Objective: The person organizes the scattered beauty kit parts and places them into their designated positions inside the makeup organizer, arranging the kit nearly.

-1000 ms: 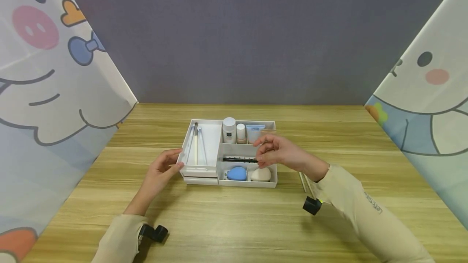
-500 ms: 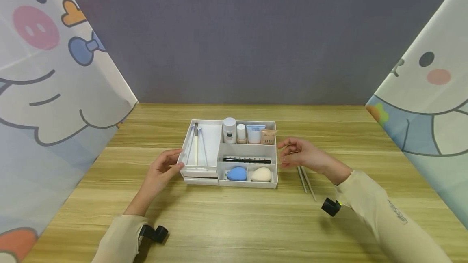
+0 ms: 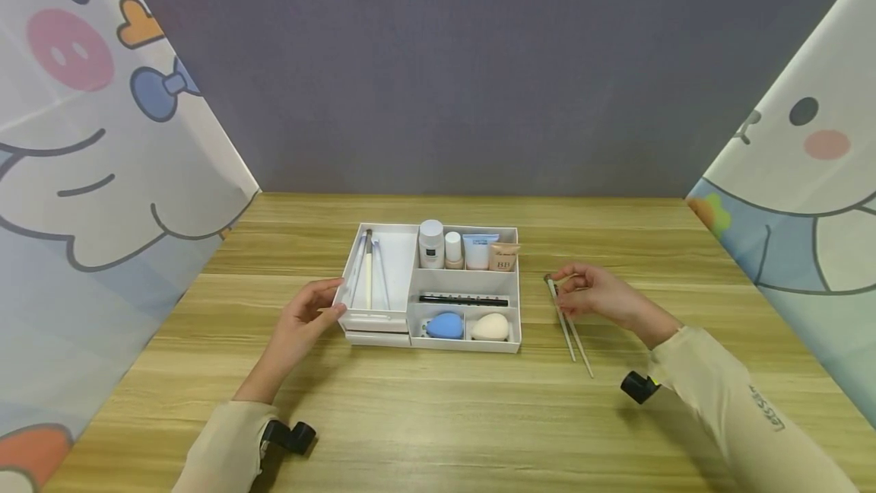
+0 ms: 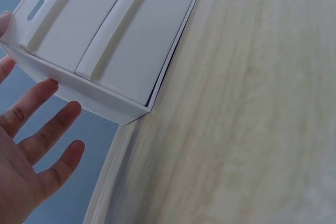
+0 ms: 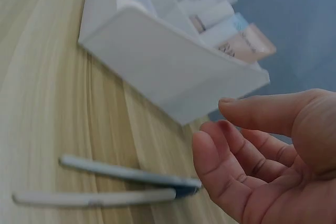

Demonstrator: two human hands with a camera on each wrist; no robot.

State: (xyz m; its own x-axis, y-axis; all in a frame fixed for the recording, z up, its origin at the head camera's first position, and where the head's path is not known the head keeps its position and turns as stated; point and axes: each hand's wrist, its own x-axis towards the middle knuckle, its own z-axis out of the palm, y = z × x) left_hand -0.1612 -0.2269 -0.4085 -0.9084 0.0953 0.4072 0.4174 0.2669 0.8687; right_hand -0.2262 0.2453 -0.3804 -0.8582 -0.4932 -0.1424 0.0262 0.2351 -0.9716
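In the head view my left hand (image 3: pixel 308 318) touches the left front corner of a white makeup organizer (image 3: pixel 404 253). The left wrist view shows its fingers spread, fingertips against the organizer's side. To the organizer's right, my right hand (image 3: pixel 598 299) hovers over the upper ends of two makeup brushes (image 3: pixel 567 339) on the table. In the right wrist view its fingers are loosely bent, thumb apart from index, nothing between them. Both brushes (image 5: pixel 94 198) lie just beyond the fingertips. Their bristle ends are partly hidden by the hand.
The organizer's left tray holds several slim brushes (image 3: pixel 369 280). Its right side holds a white bottle (image 3: pixel 431 246), a smaller bottle (image 3: pixel 453 251), a blue tube (image 3: pixel 477 251), a peach tube (image 3: pixel 504 257), a black pen (image 3: pixel 464 300), a blue sponge (image 3: pixel 445 326) and a cream sponge (image 3: pixel 490 327).
My right hand has moved right from above the organizer to the two brushes, uncovering the peach tube and black pen. My left hand has stayed at the organizer's corner.
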